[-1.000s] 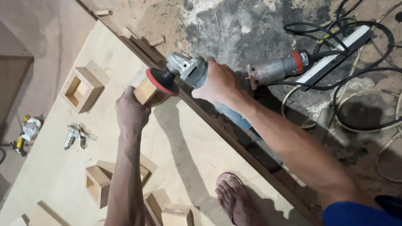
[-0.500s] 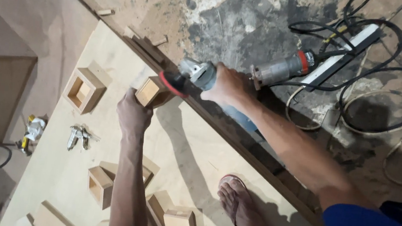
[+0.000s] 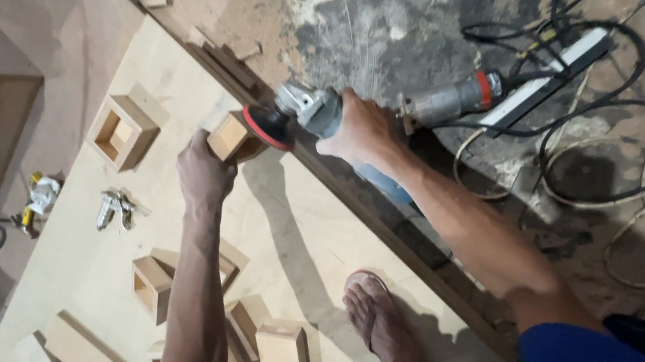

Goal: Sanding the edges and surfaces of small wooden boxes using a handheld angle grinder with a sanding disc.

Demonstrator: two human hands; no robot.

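So the left hand (image 3: pixel 203 175) is closed around a small open wooden box (image 3: pixel 233 136), holding it up just off the plywood sheet (image 3: pixel 294 226) near that sheet's far long edge, and the right hand (image 3: pixel 360 129) is wrapped tight around the body of an angle grinder (image 3: pixel 306 111) whose red sanding disc (image 3: pixel 268 127) is touching the box's side. The box looks light and stiff, thin board glued into a square frame, so I'd guess it wants a firm pinch on the walls away from the disc, since it could get kicked out of the fingers easily. Counting boxes: the one in hand, one square one (image 3: pixel 122 130) lying flat toward the sheet's far left side, one (image 3: pixel 151 287) standing nearer, plus roughly two or three more in a cluster (image 3: pixel 273 347) at the near edge, partly hidden by the forearm. There's a second grinder (image 3: pixel 451 99) lying on the dusty floor beyond the sheet, one white power strip (image 3: pixel 545 77) with tangled cables, and a bare foot (image 3: pixel 379 323) resting on the sheet.
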